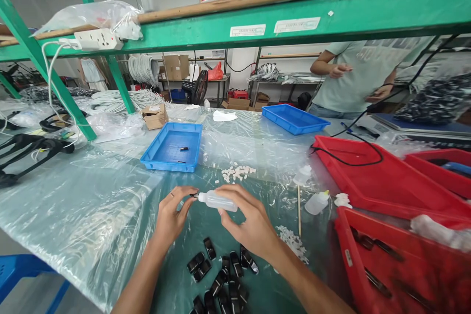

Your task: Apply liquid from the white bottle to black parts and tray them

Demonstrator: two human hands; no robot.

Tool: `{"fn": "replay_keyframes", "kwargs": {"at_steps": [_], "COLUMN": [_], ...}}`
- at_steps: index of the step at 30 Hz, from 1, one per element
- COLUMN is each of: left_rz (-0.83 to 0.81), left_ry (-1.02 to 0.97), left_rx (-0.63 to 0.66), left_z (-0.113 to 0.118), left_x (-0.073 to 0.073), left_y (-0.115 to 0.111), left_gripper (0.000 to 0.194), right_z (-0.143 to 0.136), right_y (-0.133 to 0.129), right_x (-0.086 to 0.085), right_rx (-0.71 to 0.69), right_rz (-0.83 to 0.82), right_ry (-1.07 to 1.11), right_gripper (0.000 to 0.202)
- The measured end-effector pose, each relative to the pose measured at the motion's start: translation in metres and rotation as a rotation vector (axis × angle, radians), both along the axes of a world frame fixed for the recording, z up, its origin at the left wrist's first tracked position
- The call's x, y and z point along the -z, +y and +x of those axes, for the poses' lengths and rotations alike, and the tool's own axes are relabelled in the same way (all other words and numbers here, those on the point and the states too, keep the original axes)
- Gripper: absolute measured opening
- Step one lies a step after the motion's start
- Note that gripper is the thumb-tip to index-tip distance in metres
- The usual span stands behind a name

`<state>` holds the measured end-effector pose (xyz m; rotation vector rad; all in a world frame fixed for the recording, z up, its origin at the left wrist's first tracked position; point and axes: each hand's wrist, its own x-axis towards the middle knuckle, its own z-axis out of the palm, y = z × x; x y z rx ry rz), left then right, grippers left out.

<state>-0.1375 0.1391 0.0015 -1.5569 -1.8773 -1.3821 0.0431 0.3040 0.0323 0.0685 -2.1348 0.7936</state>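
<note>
Bottle point(218, 200) held by right grip point(252, 218); black part point(194, 196) pinched by left grip point(172, 212); labels point(297, 25) above both grips cannot be read.

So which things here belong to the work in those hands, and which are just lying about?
Likely part of it:
small dark piece, in the left hand
squeeze bottle, in the right hand
glossy black parts, nearest the person

Probably just lying about:
power strip
cardboard box on the table
fan
</note>
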Motion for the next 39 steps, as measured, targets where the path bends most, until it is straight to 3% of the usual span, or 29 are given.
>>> {"fn": "replay_keyframes", "kwargs": {"at_steps": [25, 35, 39], "left_rz": [-0.072, -0.048, -0.041], "left_ry": [0.043, 0.084, 0.087], "left_rx": [-0.027, -0.025, -0.031], "left_z": [0.0013, 0.0017, 0.0021], "left_x": [-0.0032, -0.001, -0.0002], "left_y": [-0.0014, -0.0011, -0.0006], "left_gripper": [0.014, 0.016, 0.016], "right_z": [-0.0008, 0.0011, 0.0014], "right_y": [-0.0021, -0.004, -0.0006], "right_x": [0.0085, 0.0071, 0.0058], "right_rx": [0.084, 0.065, 0.045], "right_rz": [0.196, 0.158, -0.009], "right_ry": [0.048, 0.046, 0.001], "right_gripper": [0.059, 0.057, 0.042]}}
